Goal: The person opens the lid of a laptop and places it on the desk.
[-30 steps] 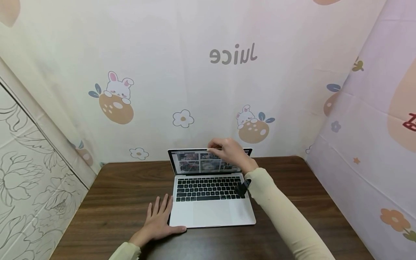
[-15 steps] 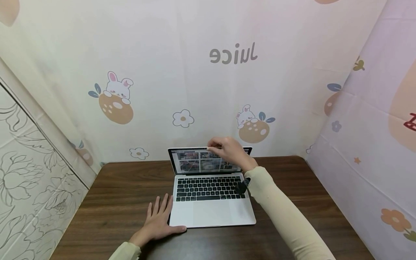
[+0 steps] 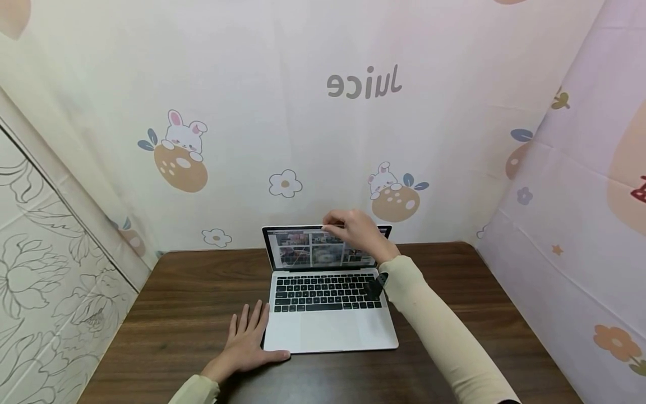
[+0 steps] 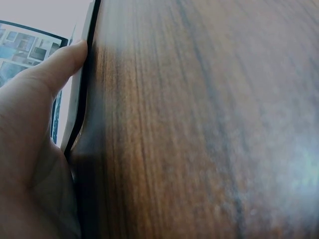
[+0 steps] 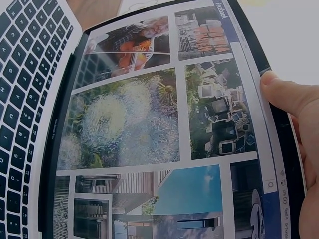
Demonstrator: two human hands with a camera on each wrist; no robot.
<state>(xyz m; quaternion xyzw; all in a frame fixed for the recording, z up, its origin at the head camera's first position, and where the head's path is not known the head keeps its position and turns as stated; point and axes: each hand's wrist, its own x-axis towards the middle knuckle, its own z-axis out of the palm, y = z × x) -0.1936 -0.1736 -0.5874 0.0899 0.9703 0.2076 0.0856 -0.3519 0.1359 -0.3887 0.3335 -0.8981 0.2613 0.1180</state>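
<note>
A silver laptop [image 3: 328,331] stands unfolded on the table, its lit screen [image 3: 292,252] showing a grid of pictures. My right hand [image 3: 355,230] pinches the top edge of the screen right of its middle. In the right wrist view, the thumb [image 5: 284,92] lies on the screen's dark border, with the other fingers mostly hidden behind it. My left hand [image 3: 244,345] rests with fingers spread by the laptop's front left corner. Its thumb [image 4: 67,59] touches the front edge of the base, and its fingertips are by the left side.
The brown wooden table [image 3: 192,292] extends on both sides of the laptop. Close behind it hangs a pale printed curtain [image 3: 323,129]. A similar curtain [image 3: 570,224] stands at the right, and a line-drawn floral panel [image 3: 50,269] at the left.
The screen has tilted back a little, its top edge rising slightly in the head view. My right hand has moved up along with it. My left hand stays in place.
</note>
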